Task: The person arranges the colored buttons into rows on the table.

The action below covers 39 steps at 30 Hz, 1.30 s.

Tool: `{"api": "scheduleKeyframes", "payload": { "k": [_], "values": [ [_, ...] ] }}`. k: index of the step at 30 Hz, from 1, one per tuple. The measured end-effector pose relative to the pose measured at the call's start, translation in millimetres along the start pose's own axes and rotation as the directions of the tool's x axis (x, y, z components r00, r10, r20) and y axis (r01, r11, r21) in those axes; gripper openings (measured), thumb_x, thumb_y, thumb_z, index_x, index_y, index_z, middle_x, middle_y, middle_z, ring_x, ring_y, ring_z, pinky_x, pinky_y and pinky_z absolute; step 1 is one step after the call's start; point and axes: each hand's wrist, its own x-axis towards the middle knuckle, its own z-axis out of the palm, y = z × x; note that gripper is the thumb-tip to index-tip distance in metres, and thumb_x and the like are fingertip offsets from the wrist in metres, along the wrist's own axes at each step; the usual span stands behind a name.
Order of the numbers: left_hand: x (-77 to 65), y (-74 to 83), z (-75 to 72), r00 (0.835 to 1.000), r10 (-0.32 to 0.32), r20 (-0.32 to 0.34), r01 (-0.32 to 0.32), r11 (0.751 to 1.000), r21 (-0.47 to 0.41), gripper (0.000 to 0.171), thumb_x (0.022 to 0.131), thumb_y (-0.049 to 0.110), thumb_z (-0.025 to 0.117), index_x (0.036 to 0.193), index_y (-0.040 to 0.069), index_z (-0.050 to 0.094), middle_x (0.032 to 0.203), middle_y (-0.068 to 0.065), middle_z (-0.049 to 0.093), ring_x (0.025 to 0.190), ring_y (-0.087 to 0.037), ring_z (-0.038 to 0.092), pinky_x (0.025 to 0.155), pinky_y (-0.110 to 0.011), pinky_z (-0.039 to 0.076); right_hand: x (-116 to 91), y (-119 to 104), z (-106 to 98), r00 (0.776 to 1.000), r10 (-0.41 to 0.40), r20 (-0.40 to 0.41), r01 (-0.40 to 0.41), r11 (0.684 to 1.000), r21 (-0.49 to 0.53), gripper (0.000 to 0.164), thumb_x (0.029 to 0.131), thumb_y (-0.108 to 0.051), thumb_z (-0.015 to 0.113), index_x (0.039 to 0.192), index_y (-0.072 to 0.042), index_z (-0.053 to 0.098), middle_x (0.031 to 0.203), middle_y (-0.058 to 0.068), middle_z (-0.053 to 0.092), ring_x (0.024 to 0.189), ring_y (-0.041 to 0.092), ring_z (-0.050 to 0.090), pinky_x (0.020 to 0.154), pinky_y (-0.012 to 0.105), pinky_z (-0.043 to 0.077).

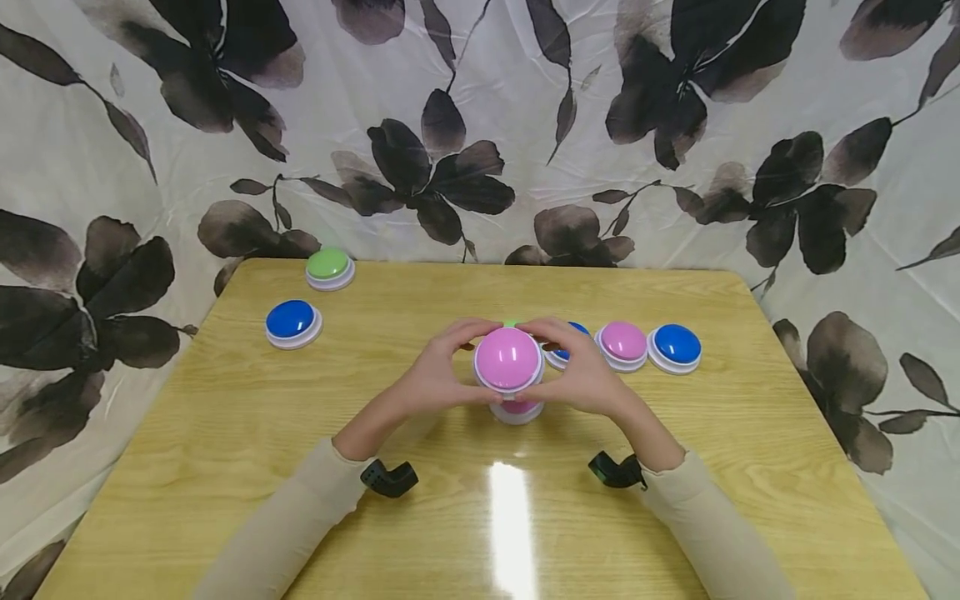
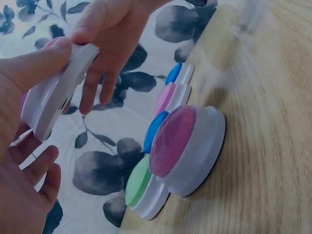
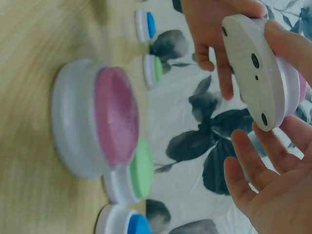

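Both hands hold a pink push button with a white round base up above the table, one hand on each side. My left hand pinches its left edge between thumb and fingers, and my right hand does the same at its right edge. In the right wrist view the white underside shows small dark spots. Another pink button sits on the table below the held one, which partly covers it in the head view. Right behind that stands a green button, mostly hidden in the head view.
To the right stand a blue button, a pink button and another blue button in a row. At the left are a blue button and, at the table's back edge, a green button. Flowered cloth hangs behind the wooden table.
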Motion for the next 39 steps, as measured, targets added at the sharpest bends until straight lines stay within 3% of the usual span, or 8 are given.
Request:
{"api": "scheduleKeyframes", "payload": {
  "k": [9,17,23,26,32,39],
  "values": [
    [9.6,-3.9,21.1,0.997,-0.027,0.066,0.027,1.000,0.001,0.083,0.064,0.033,0.092,0.136,0.015,0.055,0.129,0.008,0.056,0.115,-0.011,0.051,0.094,-0.048,0.044,-25,11,-11,0.996,0.087,-0.010,-0.087,0.996,-0.023,0.078,0.068,-0.022,0.091,0.137,-0.016,0.055,0.126,0.000,0.057,0.106,0.019,0.053,0.088,0.047,0.047],
    [18.7,-10.7,37.4,0.987,-0.050,0.155,0.046,0.999,0.027,0.081,0.065,0.031,0.092,0.135,0.014,0.055,0.127,0.006,0.058,0.114,-0.011,0.051,0.095,-0.049,0.043,-41,18,-15,0.989,0.143,-0.035,-0.147,0.970,-0.191,0.077,0.066,-0.036,0.091,0.133,-0.017,0.057,0.127,-0.003,0.058,0.100,0.017,0.049,0.073,0.037,0.043],
    [25.4,-14.5,48.3,0.980,-0.036,0.194,0.015,0.994,0.108,0.081,0.064,0.035,0.092,0.134,0.014,0.055,0.127,0.005,0.057,0.119,-0.012,0.048,0.100,-0.039,0.042,-51,26,-17,0.982,0.180,-0.053,-0.187,0.959,-0.212,0.077,0.066,-0.033,0.091,0.132,-0.014,0.056,0.126,-0.001,0.057,0.099,0.017,0.049,0.073,0.034,0.046],
    [29.0,-16.9,55.7,0.974,-0.067,0.218,0.021,0.978,0.206,0.083,0.065,0.044,0.090,0.135,0.016,0.055,0.128,0.005,0.055,0.120,-0.014,0.045,0.101,-0.038,0.040,-56,33,-19,0.978,0.202,-0.055,-0.210,0.955,-0.210,0.077,0.065,-0.031,0.092,0.131,-0.014,0.057,0.122,-0.001,0.059,0.097,0.017,0.049,0.073,0.033,0.046],
    [34.0,-17.8,66.2,0.957,-0.130,0.260,0.021,0.924,0.382,0.084,0.067,0.056,0.084,0.136,0.018,0.054,0.129,0.004,0.056,0.125,-0.018,0.042,0.104,-0.052,0.028,-62,42,-21,0.968,0.248,-0.032,-0.249,0.949,-0.192,0.078,0.064,-0.032,0.093,0.130,-0.012,0.058,0.117,0.000,0.061,0.095,0.018,0.051,0.075,0.036,0.049],
    [46.8,-20.8,75.2,0.949,-0.142,0.283,-0.009,0.882,0.471,0.086,0.067,0.065,0.078,0.136,0.019,0.054,0.132,0.005,0.056,0.127,-0.018,0.040,0.103,-0.049,0.026,-65,51,-28,0.965,0.259,-0.035,-0.261,0.950,-0.171,0.076,0.065,-0.028,0.093,0.130,-0.010,0.057,0.119,0.002,0.060,0.095,0.019,0.052,0.077,0.035,0.051]
  ]
}}
